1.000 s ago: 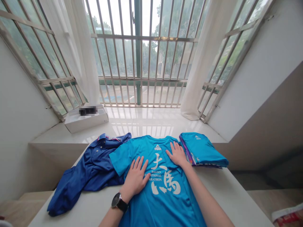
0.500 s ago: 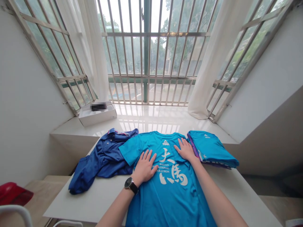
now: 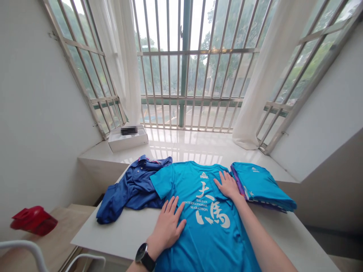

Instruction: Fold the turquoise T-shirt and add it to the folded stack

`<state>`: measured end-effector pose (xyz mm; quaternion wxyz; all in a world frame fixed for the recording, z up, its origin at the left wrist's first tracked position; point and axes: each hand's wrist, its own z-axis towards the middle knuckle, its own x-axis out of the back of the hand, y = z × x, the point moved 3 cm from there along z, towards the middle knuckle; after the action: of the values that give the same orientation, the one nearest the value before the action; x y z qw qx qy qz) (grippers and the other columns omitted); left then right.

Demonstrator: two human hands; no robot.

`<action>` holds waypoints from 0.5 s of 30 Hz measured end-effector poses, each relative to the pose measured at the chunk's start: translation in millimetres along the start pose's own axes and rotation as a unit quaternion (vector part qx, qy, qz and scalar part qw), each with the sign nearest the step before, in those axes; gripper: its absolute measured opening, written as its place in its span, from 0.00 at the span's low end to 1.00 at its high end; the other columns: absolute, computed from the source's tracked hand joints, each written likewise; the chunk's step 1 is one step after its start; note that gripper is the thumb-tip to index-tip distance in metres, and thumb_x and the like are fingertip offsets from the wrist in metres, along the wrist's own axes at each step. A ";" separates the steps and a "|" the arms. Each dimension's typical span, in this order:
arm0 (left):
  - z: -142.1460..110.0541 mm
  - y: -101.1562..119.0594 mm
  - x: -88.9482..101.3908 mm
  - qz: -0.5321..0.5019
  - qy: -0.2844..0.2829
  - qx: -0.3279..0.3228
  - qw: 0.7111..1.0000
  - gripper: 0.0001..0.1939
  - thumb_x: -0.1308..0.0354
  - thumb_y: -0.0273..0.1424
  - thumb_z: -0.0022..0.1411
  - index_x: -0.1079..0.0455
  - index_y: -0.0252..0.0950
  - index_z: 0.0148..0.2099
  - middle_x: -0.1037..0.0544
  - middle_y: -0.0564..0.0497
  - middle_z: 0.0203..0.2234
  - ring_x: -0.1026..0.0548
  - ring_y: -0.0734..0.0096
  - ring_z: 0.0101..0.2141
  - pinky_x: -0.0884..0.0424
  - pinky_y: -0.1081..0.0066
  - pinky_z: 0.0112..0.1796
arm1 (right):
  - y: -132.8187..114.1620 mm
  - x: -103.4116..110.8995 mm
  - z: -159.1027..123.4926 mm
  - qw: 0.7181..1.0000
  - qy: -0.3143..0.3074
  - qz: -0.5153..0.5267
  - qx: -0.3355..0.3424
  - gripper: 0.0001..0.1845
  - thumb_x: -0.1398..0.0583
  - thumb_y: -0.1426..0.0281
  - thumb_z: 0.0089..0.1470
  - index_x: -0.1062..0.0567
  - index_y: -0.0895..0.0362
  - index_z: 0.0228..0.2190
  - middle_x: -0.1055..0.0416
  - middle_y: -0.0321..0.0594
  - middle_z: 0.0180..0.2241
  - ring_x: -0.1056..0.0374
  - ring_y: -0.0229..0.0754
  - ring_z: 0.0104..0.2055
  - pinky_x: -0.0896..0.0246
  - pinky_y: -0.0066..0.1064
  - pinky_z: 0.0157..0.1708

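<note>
A bright blue marathon T-shirt [image 3: 204, 234] with white lettering lies spread flat, back up, on the white table [image 3: 119, 234]. My left hand [image 3: 169, 226], with a black watch on the wrist, lies flat and open on the shirt's left side. Flat and open too, my right hand [image 3: 228, 185] presses the shirt near its right shoulder, close to a folded stack of blue shirts [image 3: 262, 185]. A dark blue polo shirt [image 3: 130, 189] lies crumpled to the left, partly under the spread shirt's sleeve.
Behind the table runs a glossy white window ledge [image 3: 187, 145] with a white box [image 3: 128, 138] on its left, barred windows and sheer curtains. A red object [image 3: 34, 220] lies on the floor at left. A white chair frame [image 3: 36, 257] shows bottom left.
My left hand has slid down the shirt toward me; my right hand stays near the shoulder. The view has swung left, bringing the red object and chair frame into sight.
</note>
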<state>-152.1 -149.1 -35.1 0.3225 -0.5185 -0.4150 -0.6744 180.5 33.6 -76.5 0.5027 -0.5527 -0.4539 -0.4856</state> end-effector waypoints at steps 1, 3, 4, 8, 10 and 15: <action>-6.7 -0.4 0.9 -0.009 -0.001 0.002 1.000 0.30 0.57 0.45 0.72 0.52 0.46 0.71 0.50 0.47 0.69 0.50 0.51 0.67 0.48 0.48 0.63 | 0.4 0.6 0.5 1.000 -0.005 0.004 -0.001 0.42 0.56 0.46 0.62 0.49 0.60 0.67 0.58 0.51 0.70 0.62 0.52 0.71 0.68 0.45 0.67; -18.0 -1.7 3.0 -0.036 -0.001 0.005 0.999 0.29 0.54 0.44 0.70 0.49 0.46 0.70 0.48 0.47 0.69 0.47 0.52 0.66 0.46 0.49 0.63 | -1.2 3.3 2.2 1.000 -0.011 0.024 0.003 0.43 0.52 0.47 0.61 0.47 0.61 0.66 0.56 0.53 0.69 0.61 0.54 0.71 0.66 0.45 0.67; -22.2 -2.9 5.2 -0.056 0.002 0.011 0.998 0.29 0.53 0.44 0.70 0.46 0.46 0.69 0.45 0.47 0.68 0.45 0.52 0.65 0.44 0.50 0.63 | -4.2 6.0 3.4 0.999 -0.004 0.042 0.008 0.43 0.50 0.47 0.60 0.45 0.62 0.66 0.55 0.53 0.69 0.61 0.54 0.71 0.64 0.45 0.67; -25.3 -14.6 33.1 -0.145 0.070 0.063 0.985 0.23 0.52 0.42 0.70 0.36 0.43 0.63 0.33 0.46 0.61 0.34 0.58 0.60 0.35 0.59 0.59 | -39.8 27.4 6.9 0.974 0.087 0.202 0.051 0.39 0.47 0.50 0.58 0.39 0.63 0.62 0.50 0.53 0.67 0.58 0.53 0.70 0.61 0.43 0.67; -18.1 -24.4 56.5 -0.169 0.116 0.084 0.975 0.20 0.52 0.41 0.70 0.32 0.42 0.59 0.29 0.45 0.58 0.32 0.59 0.58 0.33 0.60 0.57 | -69.3 37.2 7.4 0.925 0.088 0.360 0.083 0.37 0.47 0.49 0.56 0.35 0.60 0.59 0.44 0.52 0.65 0.52 0.52 0.68 0.56 0.43 0.66; 7.2 -60.5 94.7 -0.152 0.120 0.125 0.973 0.20 0.52 0.43 0.68 0.30 0.38 0.54 0.25 0.44 0.51 0.28 0.56 0.52 0.31 0.58 0.53 | -136.3 37.5 3.2 0.765 -0.039 0.633 0.115 0.31 0.45 0.45 0.54 0.26 0.55 0.48 0.25 0.48 0.50 0.29 0.51 0.52 0.35 0.43 0.52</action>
<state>-225.5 -116.0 43.7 0.3261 -0.3201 -0.5283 -0.7156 50.2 48.6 -23.7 0.7374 -0.6713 -0.0724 0.0203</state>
